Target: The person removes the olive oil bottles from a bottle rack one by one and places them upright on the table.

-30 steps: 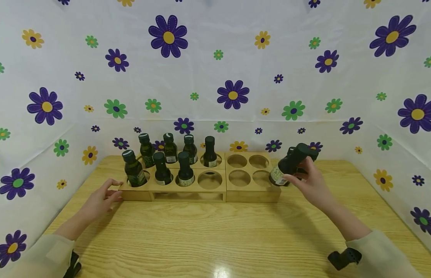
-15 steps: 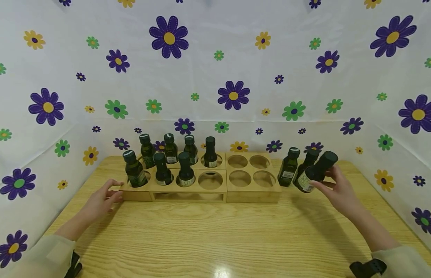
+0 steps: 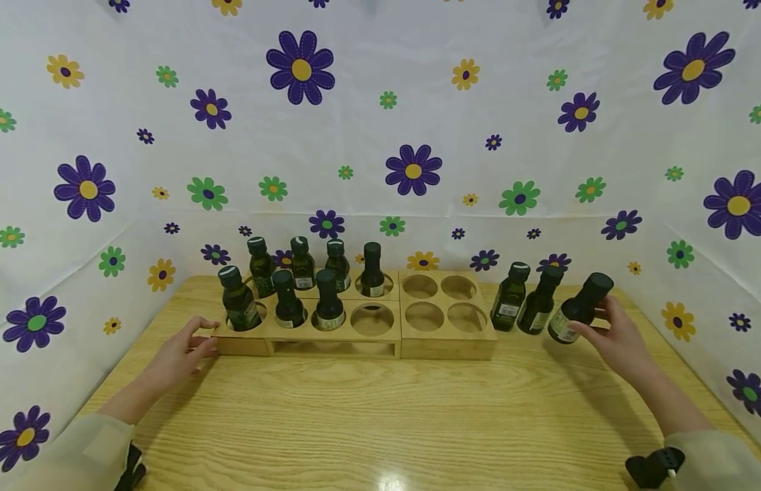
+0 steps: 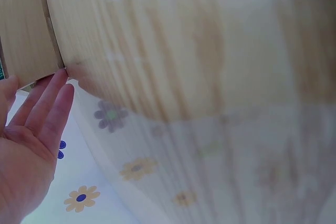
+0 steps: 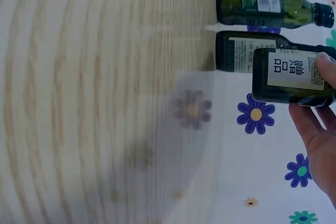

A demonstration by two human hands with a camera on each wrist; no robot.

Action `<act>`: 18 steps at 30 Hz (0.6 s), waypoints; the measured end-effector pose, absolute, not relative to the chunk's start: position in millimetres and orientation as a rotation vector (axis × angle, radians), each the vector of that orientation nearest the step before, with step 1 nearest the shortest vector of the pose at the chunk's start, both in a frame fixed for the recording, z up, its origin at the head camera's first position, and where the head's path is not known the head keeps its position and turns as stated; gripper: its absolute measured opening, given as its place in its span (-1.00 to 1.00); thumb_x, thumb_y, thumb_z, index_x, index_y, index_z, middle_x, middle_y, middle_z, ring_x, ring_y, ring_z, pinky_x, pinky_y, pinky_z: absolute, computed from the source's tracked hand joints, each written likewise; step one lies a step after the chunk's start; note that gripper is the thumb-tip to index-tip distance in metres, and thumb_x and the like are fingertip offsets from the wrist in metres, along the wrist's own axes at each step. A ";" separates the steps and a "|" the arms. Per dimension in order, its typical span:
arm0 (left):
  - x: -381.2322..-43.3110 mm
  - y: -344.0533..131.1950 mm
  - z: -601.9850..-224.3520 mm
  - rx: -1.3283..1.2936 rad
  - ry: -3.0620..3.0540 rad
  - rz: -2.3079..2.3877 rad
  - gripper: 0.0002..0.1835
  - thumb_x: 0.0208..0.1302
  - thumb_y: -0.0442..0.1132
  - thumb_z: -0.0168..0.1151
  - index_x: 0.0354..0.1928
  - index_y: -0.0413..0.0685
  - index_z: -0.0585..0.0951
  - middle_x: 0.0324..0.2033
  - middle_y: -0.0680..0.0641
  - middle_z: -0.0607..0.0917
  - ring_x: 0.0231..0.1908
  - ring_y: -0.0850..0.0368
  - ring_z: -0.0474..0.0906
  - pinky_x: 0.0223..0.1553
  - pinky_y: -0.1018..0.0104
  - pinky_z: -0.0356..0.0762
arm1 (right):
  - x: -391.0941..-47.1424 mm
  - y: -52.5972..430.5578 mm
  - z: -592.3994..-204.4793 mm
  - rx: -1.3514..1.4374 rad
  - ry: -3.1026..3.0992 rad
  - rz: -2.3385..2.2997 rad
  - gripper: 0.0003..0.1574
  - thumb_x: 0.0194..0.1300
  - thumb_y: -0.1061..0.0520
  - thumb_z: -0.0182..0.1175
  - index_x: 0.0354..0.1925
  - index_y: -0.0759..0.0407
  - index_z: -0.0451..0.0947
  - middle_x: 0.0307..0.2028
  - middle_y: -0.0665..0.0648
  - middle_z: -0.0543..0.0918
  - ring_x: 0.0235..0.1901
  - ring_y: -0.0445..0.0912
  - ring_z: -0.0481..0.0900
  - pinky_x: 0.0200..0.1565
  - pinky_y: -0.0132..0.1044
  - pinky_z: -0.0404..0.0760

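My right hand (image 3: 622, 344) grips a dark green glass bottle (image 3: 571, 317) with a black cap, tilted with its top to the right, at the right of the table. In the right wrist view, thumb and fingers hold this bottle (image 5: 278, 74) on opposite sides, its white label showing. Two similar bottles stand upright beside it: a nearer-to-hand one (image 3: 536, 310) and another (image 3: 508, 300). At the far left my left hand (image 3: 174, 354) touches the end of a wooden bottle rack (image 3: 241, 346). Its fingers (image 4: 50, 106) lie nearly straight against the rack's end in the left wrist view.
Several dark bottles (image 3: 241, 310) stand in round holes of the rack, in a front and a back row. A wooden block with round holes (image 3: 444, 348) adjoins the rack on the right. A flower-print cloth (image 3: 368, 129) surrounds the wood-grain table (image 3: 356, 416).
My right hand has carried its bottle rightward and lower, away from the wooden block, past the two standing bottles. My left hand has stayed at the rack's end.
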State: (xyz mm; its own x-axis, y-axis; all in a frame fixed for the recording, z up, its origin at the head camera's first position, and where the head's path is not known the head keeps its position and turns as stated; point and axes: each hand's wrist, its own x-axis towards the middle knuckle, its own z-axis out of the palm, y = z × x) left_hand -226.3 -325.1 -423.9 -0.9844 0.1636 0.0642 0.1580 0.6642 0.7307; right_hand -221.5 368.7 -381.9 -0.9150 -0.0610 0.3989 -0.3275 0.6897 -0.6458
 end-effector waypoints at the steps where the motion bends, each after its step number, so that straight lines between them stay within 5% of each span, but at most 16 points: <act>1: -226.2 -325.3 -424.1 0.279 2.859 1.254 -0.70 0.56 -0.19 -0.10 0.19 -0.16 0.29 -0.03 -0.43 0.61 -0.06 -0.28 0.60 -0.38 0.08 0.58 | -222.4 369.6 -382.1 0.293 -2.572 1.072 -0.32 0.39 0.25 0.18 0.25 0.56 0.09 0.06 0.55 0.34 0.06 0.34 0.41 -0.24 -0.74 0.35; 2: -226.1 -325.5 -424.6 0.276 2.861 1.255 -0.70 0.55 -0.19 -0.09 0.19 -0.15 0.29 -0.03 -0.42 0.61 -0.06 -0.28 0.60 -0.38 0.09 0.58 | -223.3 370.4 -382.2 0.281 -2.588 1.066 -0.31 0.40 0.23 0.17 0.25 0.57 0.08 0.07 0.56 0.33 0.05 0.49 0.33 -0.25 -0.73 0.37; 6: -224.9 -325.0 -424.4 0.273 2.861 1.248 -0.69 0.55 -0.18 -0.09 0.19 -0.16 0.28 -0.03 -0.42 0.62 -0.06 -0.27 0.61 -0.39 0.10 0.58 | -227.5 374.1 -384.9 0.250 -2.631 1.028 -0.28 0.42 0.20 0.16 0.27 0.59 0.05 0.08 0.59 0.31 0.06 0.51 0.33 -0.13 -0.27 0.59; 9: -224.1 -324.3 -423.5 0.269 2.861 1.243 -0.70 0.56 -0.18 -0.10 0.19 -0.15 0.28 -0.02 -0.42 0.61 -0.06 -0.26 0.61 -0.39 0.12 0.57 | -232.2 376.9 -388.7 0.234 -2.647 1.018 -0.28 0.43 0.19 0.14 0.28 0.60 0.03 0.10 0.61 0.29 0.07 0.52 0.32 -0.07 0.15 0.45; 18: -223.7 -322.5 -422.1 0.271 2.858 1.261 -0.72 0.56 -0.20 -0.10 0.18 -0.16 0.29 0.02 -0.47 0.57 -0.04 -0.29 0.59 -0.38 0.10 0.58 | -248.8 381.1 -399.1 0.183 -2.683 1.067 -0.25 0.45 0.17 0.12 0.29 0.61 -0.01 0.12 0.64 0.25 0.11 0.52 0.24 0.01 0.33 0.35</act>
State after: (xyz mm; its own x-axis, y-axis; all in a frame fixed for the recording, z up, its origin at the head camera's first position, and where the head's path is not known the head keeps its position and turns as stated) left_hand -223.7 -322.5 -422.1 -0.9851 0.1597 0.0644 0.1552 0.6616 0.7337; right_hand -248.8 381.1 -399.1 -0.9614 -0.0250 0.2741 -0.2064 0.7242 -0.6579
